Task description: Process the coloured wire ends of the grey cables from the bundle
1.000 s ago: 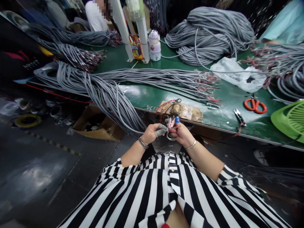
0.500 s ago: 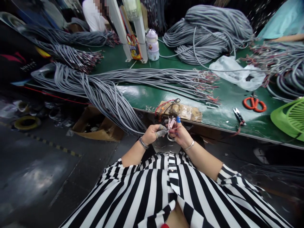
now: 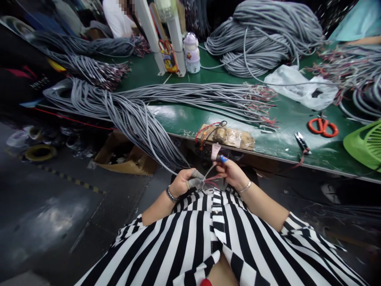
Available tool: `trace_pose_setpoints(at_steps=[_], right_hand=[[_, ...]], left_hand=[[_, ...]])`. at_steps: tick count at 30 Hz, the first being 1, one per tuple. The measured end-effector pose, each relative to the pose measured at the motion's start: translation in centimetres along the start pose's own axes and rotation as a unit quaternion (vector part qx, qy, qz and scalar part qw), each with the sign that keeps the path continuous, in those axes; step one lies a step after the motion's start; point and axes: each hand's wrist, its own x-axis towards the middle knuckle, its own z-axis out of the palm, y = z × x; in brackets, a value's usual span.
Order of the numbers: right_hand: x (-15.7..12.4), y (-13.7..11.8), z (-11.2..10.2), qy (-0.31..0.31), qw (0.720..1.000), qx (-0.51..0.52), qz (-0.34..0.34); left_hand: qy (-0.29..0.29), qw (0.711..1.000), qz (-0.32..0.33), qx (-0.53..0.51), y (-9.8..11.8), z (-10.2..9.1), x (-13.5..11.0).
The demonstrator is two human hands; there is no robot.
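Observation:
My left hand (image 3: 183, 182), with grey coverings on its fingertips, is closed on the end of a grey cable. Thin red and pale wires (image 3: 212, 182) fan out from that grip towards the right. My right hand (image 3: 233, 172), a blue wrap on one finger, is pinched around a pale pink piece (image 3: 216, 150) that sticks up above the fingers; its kind cannot be made out. A whitish strand (image 3: 210, 170) runs between the two hands. Beside my left hand, a bundle of grey cables (image 3: 143, 127) hangs over the table edge.
On the green table (image 3: 190, 119) lie a taped cardboard piece (image 3: 235, 137), orange-handled scissors (image 3: 323, 127), small snips (image 3: 302, 142), a plastic bag (image 3: 303, 87) and a green basket (image 3: 364, 147). A large cable coil (image 3: 264, 39) and a bottle (image 3: 191, 53) stand behind.
My hands have moved apart and slightly down, the left to the left and the right to the right. The pale pink piece now rises above my right fingers, and the wires are spread between the hands.

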Motion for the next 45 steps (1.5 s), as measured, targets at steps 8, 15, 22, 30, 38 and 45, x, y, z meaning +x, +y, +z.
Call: trace_pose_setpoints(at_steps=[8,15,22,30,38,45], right_hand=[[-3.0,1.1,1.6,-0.180,0.941,-0.248,-0.145],[-3.3,1.7,3.9,0.007,0.805,-0.492,-0.330],[-3.7,0.7,3.2,-0.011,0.665,-0.631,-0.398],[-4.7,-1.9,3.2,-0.170,0.499,-0.717,-0.457],[-4.1,-7.0,0.8,-0.311,0.704,-0.564,-0.298],[-2.8,-5.2,-4.3,0.017,0.951,-0.277,-0.137]], left_hand=[[0.177,0.980,0.046,0.081,-0.8,0.2,0.3],[0.194,0.878,0.210,0.384,-0.4,1.8,0.6],[0.160,0.906,0.147,0.363,-0.4,1.7,0.1],[-0.288,0.934,-0.209,-0.001,1.9,-1.5,2.1],[-0.307,0.941,-0.138,0.010,3.5,-1.5,3.4],[-0.203,0.916,0.179,0.296,5.5,-2.5,3.6]])
